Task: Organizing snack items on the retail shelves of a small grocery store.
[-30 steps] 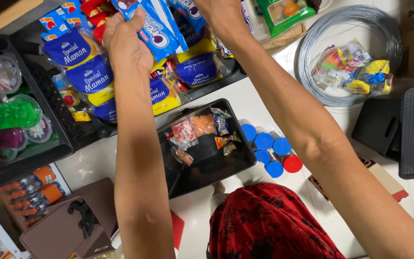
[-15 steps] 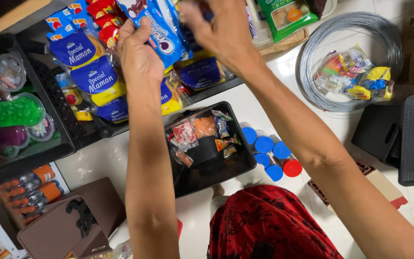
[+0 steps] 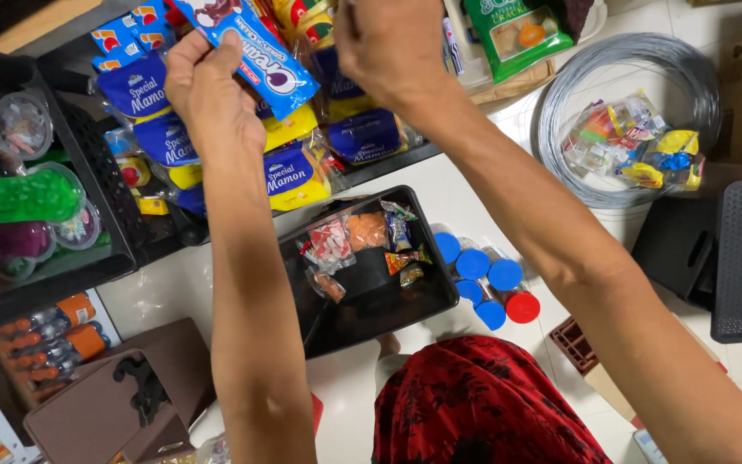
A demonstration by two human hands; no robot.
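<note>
Glossy plastic biscuit wrapper [image 3: 251, 51]; matt black plastic tray [image 3: 371, 296]; metal wire coil [image 3: 629, 112].

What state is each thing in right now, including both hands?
left hand: closed on the blue biscuit pack, held up
right hand: raised over the shelf snacks, grip hidden
black tray: open, partly filled with small sweets
jars with blue lids: capped, upright on the floor
wire coil: coiled, lying flat, bag of sweets inside it
green cracker bag: sealed
</note>
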